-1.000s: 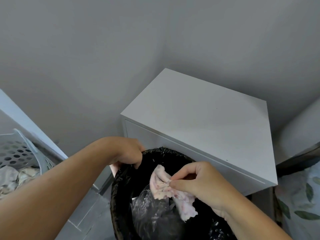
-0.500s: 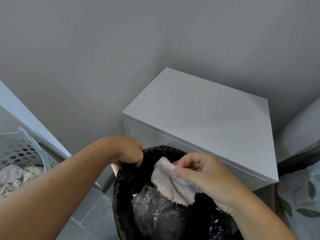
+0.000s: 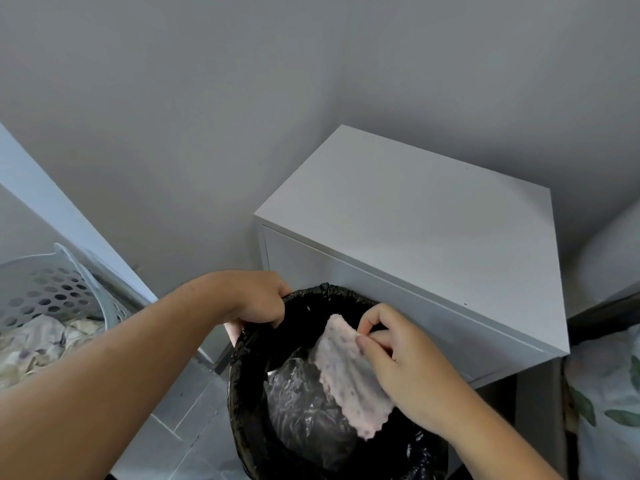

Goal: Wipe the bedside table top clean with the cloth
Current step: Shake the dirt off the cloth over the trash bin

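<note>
A white bedside table [image 3: 422, 216] stands in the wall corner, its flat top bare apart from a few tiny dark specks. In front of it is a bin lined with a black bag [image 3: 242, 393]. My left hand [image 3: 258, 299] grips the bin's far left rim. My right hand [image 3: 398, 362] pinches a pale pink speckled cloth [image 3: 346, 379] and holds it hanging over the bin's mouth. Clear crumpled plastic [image 3: 298, 403] lies inside the bin below the cloth.
A perforated white laundry basket [image 3: 52, 292] with crumpled fabric sits at the left on the grey tiled floor [image 3: 166, 441]. Leaf-patterned bedding [image 3: 609, 403] is at the right edge. Grey walls close in behind the table.
My right hand has turned and spread the cloth over the bin, so it now hangs flatter. My left hand has stayed on the rim. The view shifted slightly.
</note>
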